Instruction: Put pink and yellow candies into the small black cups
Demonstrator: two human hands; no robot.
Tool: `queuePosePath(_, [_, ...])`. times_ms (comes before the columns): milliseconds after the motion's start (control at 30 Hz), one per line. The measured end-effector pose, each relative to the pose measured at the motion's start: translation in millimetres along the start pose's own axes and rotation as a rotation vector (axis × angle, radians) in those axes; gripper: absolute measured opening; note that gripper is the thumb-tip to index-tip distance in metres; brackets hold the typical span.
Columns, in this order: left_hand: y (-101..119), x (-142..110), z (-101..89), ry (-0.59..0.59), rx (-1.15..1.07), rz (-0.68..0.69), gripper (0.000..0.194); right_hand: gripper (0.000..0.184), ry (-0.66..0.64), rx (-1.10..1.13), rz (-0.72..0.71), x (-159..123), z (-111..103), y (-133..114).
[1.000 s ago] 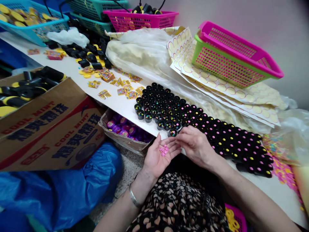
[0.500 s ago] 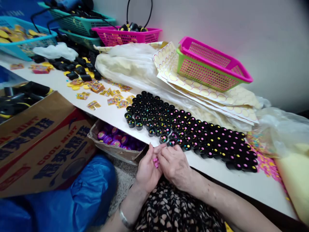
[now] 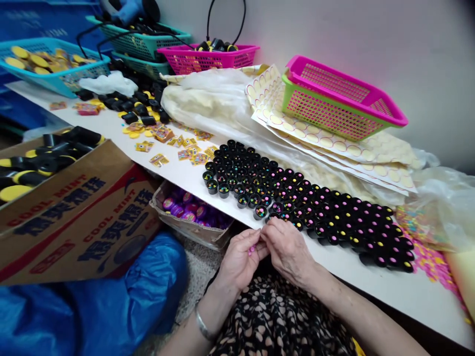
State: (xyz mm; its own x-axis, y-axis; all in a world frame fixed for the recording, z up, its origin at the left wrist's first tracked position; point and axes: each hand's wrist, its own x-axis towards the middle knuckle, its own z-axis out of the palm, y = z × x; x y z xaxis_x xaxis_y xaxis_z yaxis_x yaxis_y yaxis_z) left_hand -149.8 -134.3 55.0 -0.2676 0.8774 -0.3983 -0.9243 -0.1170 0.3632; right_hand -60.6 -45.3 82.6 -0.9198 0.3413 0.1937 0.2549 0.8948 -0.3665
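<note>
Pink pellets (image 3: 252, 249) sit in our cupped left hand (image 3: 239, 259), now more closed than 0.5 s ago. Right hand (image 3: 287, 249) fingertips pinch narrow at them, nearer the black cups (image 3: 297, 205) at the table (image 3: 371, 287) edge.

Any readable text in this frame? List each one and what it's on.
"COOL MINT": printed twice in red on the cardboard box, once along its upper flap and once lower on the side.
Large dark blue characters on the same box: visible, but I cannot transcribe them reliably.
Small printed packets on the table: print too small to read.
</note>
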Motion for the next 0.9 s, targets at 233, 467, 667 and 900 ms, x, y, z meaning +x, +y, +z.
queuePosePath(233, [-2,-1,-3.2,-0.032,0.004,0.016,0.011,0.018,0.004,0.281,0.058,0,3,1])
queuePosePath(467, [-2,-1,-6.5,0.014,0.010,0.035,0.010,0.018,0.123,0.195,0.026,-1,13,0])
queuePosePath(667, [-2,3,-8.9,0.024,0.064,0.059,0.011,0.020,0.069,0.205,0.011,0,15,4])
queuePosePath(900, [4,4,-3.3,0.009,0.141,0.105,0.013,0.021,-0.037,0.121,-0.029,7,4,2])
